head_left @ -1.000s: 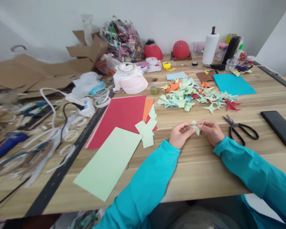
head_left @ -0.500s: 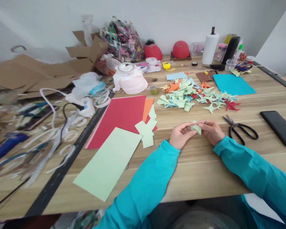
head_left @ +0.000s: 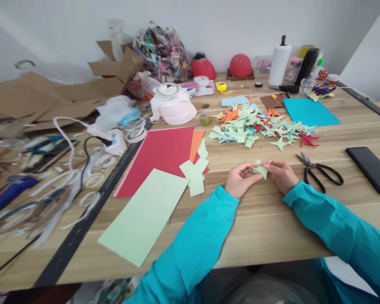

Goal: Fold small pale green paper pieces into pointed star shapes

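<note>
Between my hands, just above the table, is a small folded piece of pale green paper (head_left: 261, 170). My left hand (head_left: 240, 178) pinches it from the left, thumb in front. My right hand (head_left: 280, 174) grips its right side between thumb and fingers. Beyond them lies a pile of folded paper figures (head_left: 243, 122), mostly pale green with some orange, red and blue. To the left are small pale green paper squares (head_left: 195, 175) and a large pale green sheet (head_left: 145, 215), which overlaps a red sheet (head_left: 164, 156).
Black-handled scissors (head_left: 319, 169) lie right of my hands, tips apart, with a phone (head_left: 372, 169) farther right. A blue sheet (head_left: 312, 112) sits behind. On the left are cables, a power strip (head_left: 115, 142) and cardboard (head_left: 44, 95). A white bottle (head_left: 279, 65) stands at the back.
</note>
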The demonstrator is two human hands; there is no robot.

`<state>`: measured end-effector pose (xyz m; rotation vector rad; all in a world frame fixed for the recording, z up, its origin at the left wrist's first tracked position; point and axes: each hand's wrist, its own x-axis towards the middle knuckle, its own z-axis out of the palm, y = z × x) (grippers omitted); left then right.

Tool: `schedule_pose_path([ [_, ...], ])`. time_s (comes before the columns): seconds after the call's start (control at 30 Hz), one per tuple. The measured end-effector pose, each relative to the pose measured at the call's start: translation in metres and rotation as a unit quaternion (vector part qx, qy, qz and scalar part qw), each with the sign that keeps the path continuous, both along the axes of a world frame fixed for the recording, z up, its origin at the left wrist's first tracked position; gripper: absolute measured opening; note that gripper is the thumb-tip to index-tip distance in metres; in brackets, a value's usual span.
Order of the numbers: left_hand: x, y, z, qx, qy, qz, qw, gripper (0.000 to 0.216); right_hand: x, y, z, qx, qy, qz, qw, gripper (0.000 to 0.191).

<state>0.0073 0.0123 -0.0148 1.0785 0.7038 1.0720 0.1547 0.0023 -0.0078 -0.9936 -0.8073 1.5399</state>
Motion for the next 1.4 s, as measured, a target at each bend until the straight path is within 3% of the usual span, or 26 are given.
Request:
schedule_pose_path([
  [0.4, -0.002, 0.001, -0.002, 0.0, -0.016, -0.017, 1.0, 0.036, 0.0, 0.0, -0.004, 0.04, -0.032, 0.01, 0.999, 0.018],
  [0.6, -0.003, 0.001, 0.001, 0.017, 0.02, 0.015, 1.0, 0.025, -0.002, -0.002, -0.003, 0.098, -0.103, 0.033, 0.989, 0.018],
  [0.8, -0.004, 0.002, -0.001, 0.008, 0.049, 0.049, 0.998, 0.017, -0.001, -0.002, -0.004, 0.103, -0.104, 0.034, 0.989, 0.02],
  [1.1, -0.002, 0.004, -0.005, -0.022, 0.015, 0.064, 0.998, 0.029, -0.004, -0.003, 0.001, 0.107, -0.087, 0.055, 0.989, 0.039],
  [1.23, -0.001, 0.002, -0.001, 0.031, 0.043, 0.066, 0.996, 0.04, -0.004, -0.005, 0.0, 0.106, -0.099, 0.059, 0.988, 0.054],
  [1.4, -0.001, -0.001, 0.001, 0.076, 0.08, 0.074, 0.991, 0.025, -0.005, -0.007, -0.003, 0.115, -0.123, 0.057, 0.984, 0.035],
])
